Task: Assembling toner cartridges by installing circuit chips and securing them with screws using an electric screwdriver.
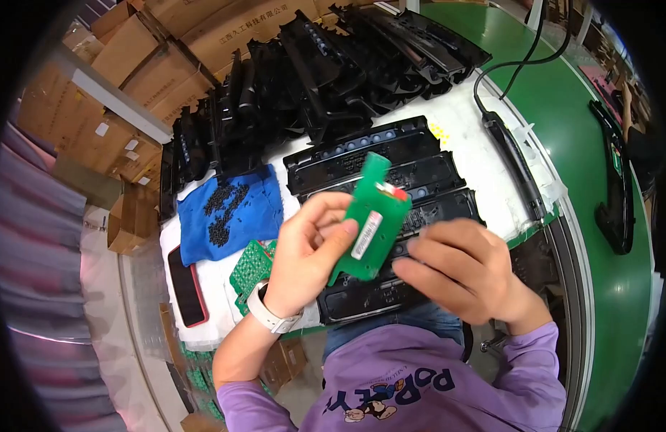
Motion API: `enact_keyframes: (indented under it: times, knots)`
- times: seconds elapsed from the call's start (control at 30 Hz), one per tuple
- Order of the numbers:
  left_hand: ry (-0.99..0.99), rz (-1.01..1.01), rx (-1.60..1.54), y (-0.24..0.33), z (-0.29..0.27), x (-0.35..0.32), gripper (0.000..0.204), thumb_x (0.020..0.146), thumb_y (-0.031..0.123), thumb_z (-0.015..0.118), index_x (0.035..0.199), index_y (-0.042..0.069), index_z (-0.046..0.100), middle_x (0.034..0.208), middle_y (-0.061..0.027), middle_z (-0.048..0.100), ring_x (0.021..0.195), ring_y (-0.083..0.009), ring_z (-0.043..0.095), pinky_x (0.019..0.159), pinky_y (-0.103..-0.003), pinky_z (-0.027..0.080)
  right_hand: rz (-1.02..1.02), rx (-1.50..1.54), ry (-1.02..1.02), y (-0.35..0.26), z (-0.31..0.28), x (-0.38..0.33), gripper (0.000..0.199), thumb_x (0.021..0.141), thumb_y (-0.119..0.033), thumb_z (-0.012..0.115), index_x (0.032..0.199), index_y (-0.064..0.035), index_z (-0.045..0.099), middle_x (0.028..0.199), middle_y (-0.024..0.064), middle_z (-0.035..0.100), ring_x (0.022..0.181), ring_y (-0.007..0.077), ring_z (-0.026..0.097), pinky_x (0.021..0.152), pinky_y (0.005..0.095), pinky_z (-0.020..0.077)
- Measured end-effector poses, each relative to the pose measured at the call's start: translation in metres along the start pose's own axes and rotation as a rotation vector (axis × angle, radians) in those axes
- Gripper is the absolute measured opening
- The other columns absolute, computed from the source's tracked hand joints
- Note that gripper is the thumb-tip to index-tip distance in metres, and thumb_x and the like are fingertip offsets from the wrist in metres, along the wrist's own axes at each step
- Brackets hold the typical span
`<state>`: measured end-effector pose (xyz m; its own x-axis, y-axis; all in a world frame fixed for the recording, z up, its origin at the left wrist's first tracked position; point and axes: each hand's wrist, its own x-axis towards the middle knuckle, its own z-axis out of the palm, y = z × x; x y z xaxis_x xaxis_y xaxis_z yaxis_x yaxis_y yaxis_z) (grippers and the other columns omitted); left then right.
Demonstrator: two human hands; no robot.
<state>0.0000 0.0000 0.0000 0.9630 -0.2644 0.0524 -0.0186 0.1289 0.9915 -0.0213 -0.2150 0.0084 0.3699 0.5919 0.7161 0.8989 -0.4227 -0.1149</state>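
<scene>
My left hand (315,241) grips a green circuit board (380,229) by its left edge, thumb on the face. A white label and a small red-and-white connector show on the board. Just right of it hovers my right hand (462,270), blurred, fingers curled with thumb and fingertips close together; whether anything is between them I cannot make out. Beneath both hands lie several long black plastic housings (376,164), side by side. A stack of green circuit boards (251,272) rests beside my left wrist, partly hidden by it.
A blue cloth (264,205) bears piles of small black parts. Left of the boards lies a phone (187,288) with a red edge. More black housings (311,68) are heaped at the back. A black corded tool (516,162) lies at right, near the green surface (516,54).
</scene>
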Motion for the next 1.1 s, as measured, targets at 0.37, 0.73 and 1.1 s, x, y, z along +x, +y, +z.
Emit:
enact_keyframes:
  times: [0.37,0.73,1.1]
  knots:
    - [0.12,0.196,0.588,-0.011,-0.031,0.046,0.023,0.093,0.016,0.044,0.098,-0.002,0.056,0.087,-0.0125,0.062,0.078,-0.0203,0.06,0.065,-0.03,0.046,-0.223,-0.349,-0.086,0.073,0.023,0.019,0.027,0.058,-0.01,0.059,0.081,0.0048,0.063,0.072,0.0072,0.056,0.068,0.0195,0.056,0.052,0.0254,0.0388]
    - [0.085,0.399,1.184,-0.049,-0.063,0.056,0.02,0.074,0.006,0.061,0.091,-0.003,0.06,0.104,-0.0181,0.06,0.103,-0.0331,0.055,0.088,-0.039,0.043,-0.225,-0.434,-0.226,0.131,0.094,0.032,0.01,0.059,-0.011,0.058,0.063,-0.0024,0.056,0.067,0.0032,0.045,0.068,0.0158,0.049,0.046,0.0237,0.0394]
    - [0.024,0.334,1.197,-0.04,-0.062,0.061,0.017,0.073,-0.002,0.059,0.09,-0.004,0.061,0.102,-0.0172,0.062,0.103,-0.0327,0.056,0.088,-0.037,0.045,0.148,0.032,-0.315,0.142,0.087,0.035,0.021,0.065,-0.008,0.07,0.084,-0.0003,0.065,0.085,0.0059,0.055,0.074,0.0206,0.056,0.057,0.0287,0.0488]
